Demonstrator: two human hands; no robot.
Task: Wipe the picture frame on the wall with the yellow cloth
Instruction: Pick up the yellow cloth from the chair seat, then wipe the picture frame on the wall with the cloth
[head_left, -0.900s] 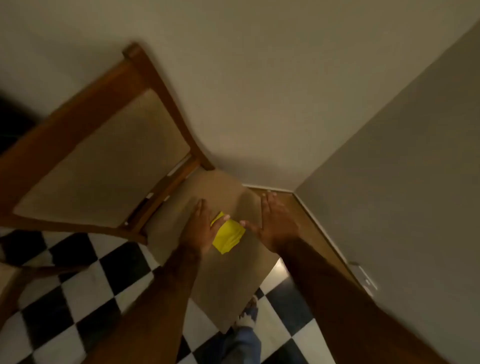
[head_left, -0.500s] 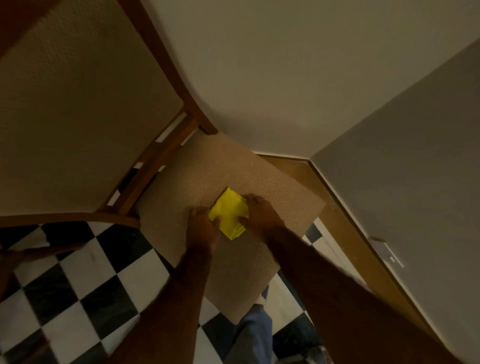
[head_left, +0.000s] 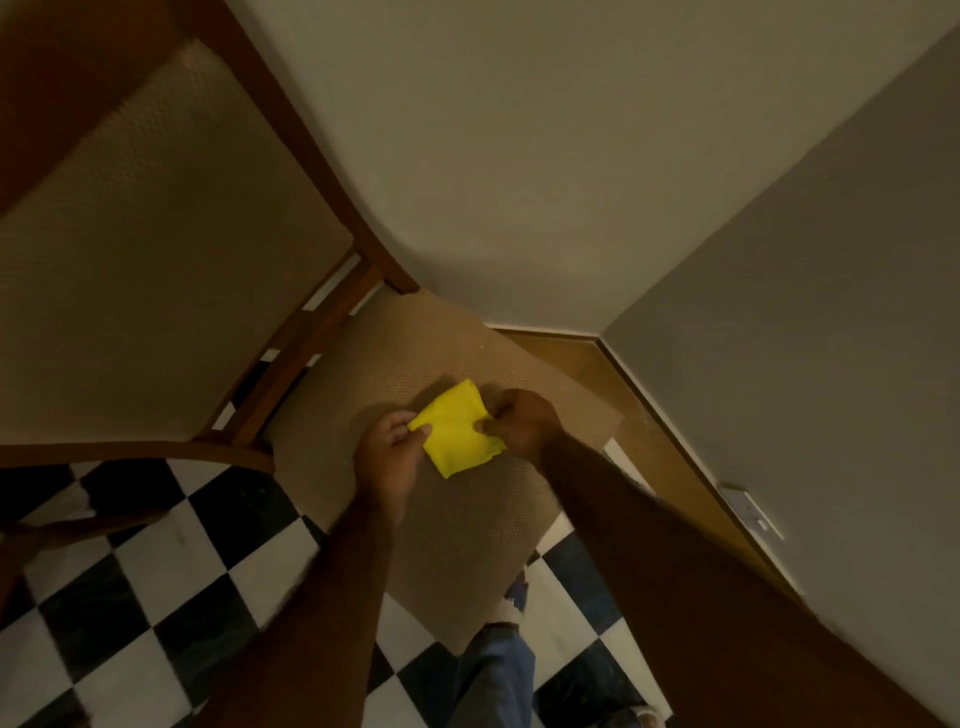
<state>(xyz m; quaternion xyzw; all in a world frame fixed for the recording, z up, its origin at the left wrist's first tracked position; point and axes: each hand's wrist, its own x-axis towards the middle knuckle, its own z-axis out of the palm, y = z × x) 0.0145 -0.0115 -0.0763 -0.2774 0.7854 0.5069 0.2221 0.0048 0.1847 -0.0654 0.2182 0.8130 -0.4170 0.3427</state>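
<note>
A folded yellow cloth (head_left: 457, 428) is held just above the beige seat of a chair (head_left: 457, 519). My left hand (head_left: 387, 452) pinches the cloth's left corner between thumb and fingers. My right hand (head_left: 522, 421) pinches its right edge. Both forearms reach in from the bottom of the view. No picture frame shows in this view; only bare wall is above the chair.
The chair's padded back with its brown wooden rails (head_left: 171, 234) rises at the left. A room corner with a wooden skirting board (head_left: 644, 415) and a wall socket (head_left: 750, 512) lies to the right. Below is black and white checkered floor (head_left: 156, 597), my leg and foot (head_left: 498, 665).
Both hands went from lying open beside the cloth on the seat to pinching it and lifting it slightly. The camera moved closer to the chair.
</note>
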